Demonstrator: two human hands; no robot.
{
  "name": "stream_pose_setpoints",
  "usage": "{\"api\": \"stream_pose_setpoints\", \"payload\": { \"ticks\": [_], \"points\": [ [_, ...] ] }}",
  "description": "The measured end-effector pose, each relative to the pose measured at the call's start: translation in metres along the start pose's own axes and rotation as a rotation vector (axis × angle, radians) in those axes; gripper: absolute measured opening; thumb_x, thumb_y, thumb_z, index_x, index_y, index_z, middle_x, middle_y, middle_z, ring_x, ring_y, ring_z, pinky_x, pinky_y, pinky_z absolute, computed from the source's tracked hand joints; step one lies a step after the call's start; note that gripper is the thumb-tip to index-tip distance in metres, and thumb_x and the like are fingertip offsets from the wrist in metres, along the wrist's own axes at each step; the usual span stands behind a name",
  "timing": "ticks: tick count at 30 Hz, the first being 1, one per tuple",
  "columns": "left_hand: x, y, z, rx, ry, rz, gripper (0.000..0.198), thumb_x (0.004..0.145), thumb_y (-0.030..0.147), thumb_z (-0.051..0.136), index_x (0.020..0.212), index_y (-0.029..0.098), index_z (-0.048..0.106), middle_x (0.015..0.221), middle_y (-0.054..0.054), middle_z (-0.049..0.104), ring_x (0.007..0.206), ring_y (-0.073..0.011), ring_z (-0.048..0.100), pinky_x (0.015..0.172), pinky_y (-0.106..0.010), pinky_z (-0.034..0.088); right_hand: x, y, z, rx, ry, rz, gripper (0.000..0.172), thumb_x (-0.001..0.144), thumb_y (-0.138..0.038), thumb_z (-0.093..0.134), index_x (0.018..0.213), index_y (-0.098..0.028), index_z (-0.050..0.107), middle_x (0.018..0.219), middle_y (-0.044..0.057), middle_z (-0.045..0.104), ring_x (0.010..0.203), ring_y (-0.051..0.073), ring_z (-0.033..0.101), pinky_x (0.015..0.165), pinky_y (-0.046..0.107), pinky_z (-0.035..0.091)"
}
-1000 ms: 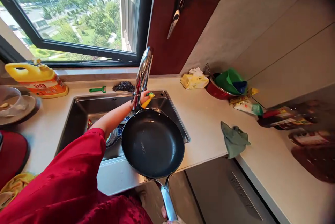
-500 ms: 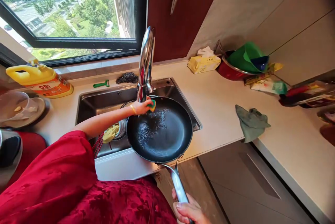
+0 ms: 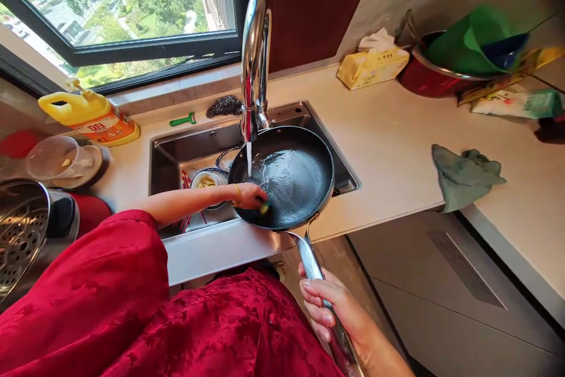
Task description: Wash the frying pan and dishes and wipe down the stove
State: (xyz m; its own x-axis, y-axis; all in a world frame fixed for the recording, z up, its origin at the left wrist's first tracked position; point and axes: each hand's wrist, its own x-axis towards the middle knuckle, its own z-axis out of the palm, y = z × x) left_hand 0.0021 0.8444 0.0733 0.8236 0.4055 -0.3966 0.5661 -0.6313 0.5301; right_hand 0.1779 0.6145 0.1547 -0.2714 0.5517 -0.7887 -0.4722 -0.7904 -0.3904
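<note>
A black frying pan is held over the right part of the sink, its wet inside facing up. My right hand is wrapped round its metal handle. Inside the pan near its left edge, my left hand presses a small green and yellow sponge against the surface, with the fingers closed on it. Water runs from the chrome faucet into the pan beside my left hand. The sponge is partly hidden by my fingers and a little blurred.
In the sink are a bowl, a plate and red chopsticks. Behind lie a green peeler and a steel-wool scrubber. A yellow jug stands left, a tissue pack right. A grey-green cloth hangs over the counter edge.
My left hand has moved with the sponge from the pan's far edge toward its near left side. Water now visibly runs from the faucet. The view has shifted, showing more of my right hand.
</note>
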Motion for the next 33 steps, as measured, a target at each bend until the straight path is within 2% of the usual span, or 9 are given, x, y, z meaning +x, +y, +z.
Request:
{"api": "stream_pose_setpoints", "payload": {
  "ticks": [3,6,10,13,16,23,28,31,33],
  "points": [
    [0.009,0.032,0.002,-0.402,0.113,0.156,0.026,0.08,0.028,0.057,0.104,0.022,0.063,0.092,0.0,0.064,0.08,-0.0142,0.057,0.072,-0.022,0.042,-0.001,-0.004,0.003,0.012,-0.007,-0.007,0.032,0.062,-0.025,0.064,0.087,-0.022,0.043,0.049,-0.013,0.036,0.03,0.001,0.021,0.026,0.014,0.031],
    [0.001,0.039,0.016,-0.513,0.013,0.135,0.027,0.084,0.029,0.05,0.106,0.021,0.061,0.08,0.0,0.063,0.069,-0.013,0.056,0.064,-0.023,0.042,-0.009,-0.01,0.008,0.024,-0.03,-0.015,0.027,0.068,-0.02,0.062,0.088,-0.021,0.044,0.052,-0.012,0.038,0.033,0.001,0.024,0.029,0.013,0.034],
    [-0.018,-0.01,0.017,0.014,-0.083,-0.061,0.016,0.067,0.018,0.063,0.082,0.022,0.068,0.087,-0.004,0.06,0.089,-0.0228,0.053,0.076,-0.031,0.04,-0.014,-0.008,0.007,0.094,-0.122,0.004,0.022,0.071,-0.019,0.06,0.087,-0.02,0.045,0.052,-0.012,0.038,0.033,0.001,0.023,0.03,0.013,0.034],
    [-0.009,-0.059,-0.005,0.299,0.122,-0.153,0.008,0.061,0.013,0.067,0.067,0.018,0.065,0.094,-0.009,0.057,0.103,-0.0307,0.044,0.088,-0.041,0.032,-0.008,0.006,-0.001,0.163,-0.202,0.036,0.021,0.071,-0.019,0.058,0.087,-0.021,0.045,0.051,-0.012,0.037,0.031,0.0,0.019,0.03,0.012,0.031],
    [0.026,-0.075,-0.018,0.305,0.322,-0.087,0.011,0.073,0.012,0.055,0.072,0.017,0.064,0.095,-0.011,0.054,0.104,-0.0286,0.044,0.093,-0.043,0.027,0.001,0.024,-0.013,0.187,-0.294,0.082,0.024,0.066,-0.023,0.059,0.085,-0.021,0.045,0.048,-0.013,0.036,0.028,0.0,0.014,0.026,0.011,0.022],
    [0.115,0.015,0.032,-0.022,0.594,-0.338,0.031,0.084,0.024,0.045,0.113,0.021,0.056,0.105,-0.012,0.049,0.099,-0.0257,0.046,0.082,-0.037,0.039,0.008,0.041,-0.02,0.16,-0.278,0.125,0.032,0.058,-0.028,0.064,0.082,-0.021,0.044,0.044,-0.014,0.037,0.027,0.0,0.014,0.026,0.011,0.017],
    [0.069,0.052,0.064,-0.172,0.206,0.179,0.03,0.076,0.02,0.055,0.106,0.02,0.058,0.101,-0.006,0.053,0.096,-0.0182,0.049,0.087,-0.028,0.04,0.002,0.036,-0.018,0.159,-0.311,0.115,0.027,0.063,-0.024,0.059,0.084,-0.021,0.044,0.046,-0.014,0.038,0.028,0.0,0.015,0.027,0.011,0.025],
    [0.005,0.021,0.06,-0.144,-0.182,0.362,0.03,0.068,0.009,0.056,0.094,0.022,0.064,0.095,-0.001,0.058,0.089,-0.0148,0.052,0.083,-0.022,0.041,0.0,0.036,-0.022,0.18,-0.34,0.089,0.023,0.066,-0.021,0.056,0.086,-0.021,0.045,0.048,-0.013,0.037,0.029,-0.001,0.016,0.028,0.011,0.027],
    [-0.027,-0.014,0.044,-0.041,-0.289,0.254,0.026,0.063,0.007,0.058,0.081,0.024,0.067,0.088,0.0,0.062,0.084,-0.0152,0.052,0.079,-0.022,0.04,-0.001,0.037,-0.024,0.184,-0.354,0.085,0.022,0.066,-0.021,0.056,0.085,-0.02,0.045,0.048,-0.013,0.037,0.028,0.0,0.015,0.028,0.012,0.028]
  ]
}}
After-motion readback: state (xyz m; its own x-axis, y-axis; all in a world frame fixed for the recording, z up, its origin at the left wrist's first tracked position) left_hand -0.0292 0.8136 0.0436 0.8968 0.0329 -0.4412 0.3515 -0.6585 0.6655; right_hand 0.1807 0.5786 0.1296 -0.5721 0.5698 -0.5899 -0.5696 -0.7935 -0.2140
